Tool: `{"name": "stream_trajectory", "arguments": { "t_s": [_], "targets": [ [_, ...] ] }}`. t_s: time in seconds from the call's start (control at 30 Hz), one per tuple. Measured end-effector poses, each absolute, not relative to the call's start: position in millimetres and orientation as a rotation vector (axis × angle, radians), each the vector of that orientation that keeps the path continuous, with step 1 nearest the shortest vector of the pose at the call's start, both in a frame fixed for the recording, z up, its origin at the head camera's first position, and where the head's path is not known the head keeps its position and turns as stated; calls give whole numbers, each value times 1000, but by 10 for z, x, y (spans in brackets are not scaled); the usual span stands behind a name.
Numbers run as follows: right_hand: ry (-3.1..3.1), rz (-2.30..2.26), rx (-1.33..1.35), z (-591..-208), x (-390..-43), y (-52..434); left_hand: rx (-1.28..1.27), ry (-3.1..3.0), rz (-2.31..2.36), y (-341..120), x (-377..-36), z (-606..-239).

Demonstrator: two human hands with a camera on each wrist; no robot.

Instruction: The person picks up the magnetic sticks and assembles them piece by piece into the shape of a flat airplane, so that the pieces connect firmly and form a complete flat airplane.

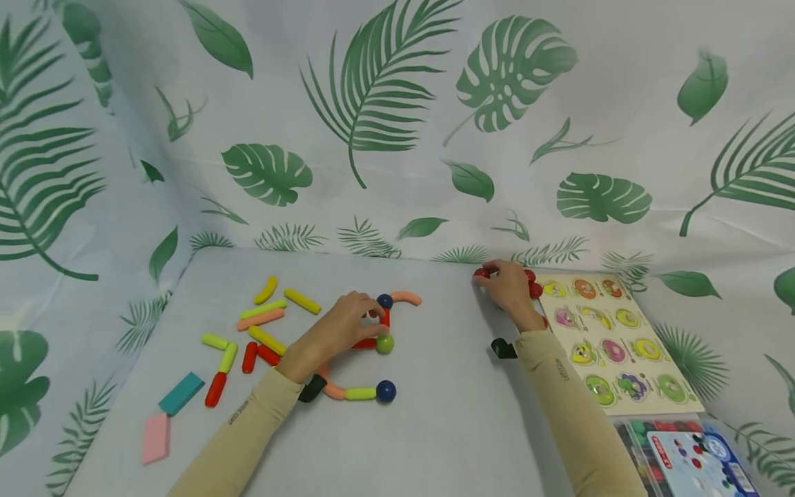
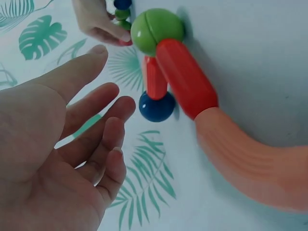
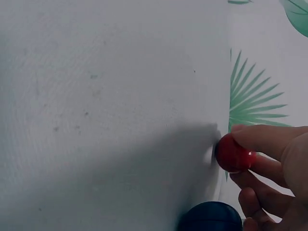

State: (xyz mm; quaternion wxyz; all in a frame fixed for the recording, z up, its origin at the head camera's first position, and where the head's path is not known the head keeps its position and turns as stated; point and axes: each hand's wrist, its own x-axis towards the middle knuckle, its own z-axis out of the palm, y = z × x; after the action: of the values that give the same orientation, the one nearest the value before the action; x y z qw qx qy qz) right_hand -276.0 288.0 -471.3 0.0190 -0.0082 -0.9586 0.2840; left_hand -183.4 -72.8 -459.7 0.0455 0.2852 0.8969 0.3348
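My right hand [image 1: 511, 290] pinches a red ball [image 3: 234, 153] between thumb and fingers at the back right of the table. A dark blue ball [image 3: 210, 219] sits close by it in the right wrist view. My left hand [image 2: 72, 130] is held beside a joined chain, fingers loosely bent and apart from the pieces. In that chain, a green ball [image 2: 158, 31] joins two red rods; one red rod [image 2: 186, 77] runs on to a curved orange rod [image 2: 245, 154]. The other leads to a blue ball [image 1: 384, 301]. Part of the chain is hidden under my left arm.
Loose yellow, orange, green and red rods [image 1: 302, 301] lie to the left. A teal block [image 1: 181, 393] and a pink block [image 1: 155, 439] are at the front left. To the right are a fruit puzzle board [image 1: 611, 304] and a clear box [image 1: 689, 459]; a leaf-print cloth backs the table.
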Motion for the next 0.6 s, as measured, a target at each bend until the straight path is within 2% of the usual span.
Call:
{"name": "stream_trajectory", "arguments": {
  "t_s": [0.2, 0.6],
  "targets": [
    [-3001, 816, 42, -4696, -2673, 2773, 872, 2782, 1078, -718, -1903, -4566],
    [-2986, 859, 217, -4787, -2246, 2458, 738, 2837, 985, -518, -2199, -4511]
  ]
}}
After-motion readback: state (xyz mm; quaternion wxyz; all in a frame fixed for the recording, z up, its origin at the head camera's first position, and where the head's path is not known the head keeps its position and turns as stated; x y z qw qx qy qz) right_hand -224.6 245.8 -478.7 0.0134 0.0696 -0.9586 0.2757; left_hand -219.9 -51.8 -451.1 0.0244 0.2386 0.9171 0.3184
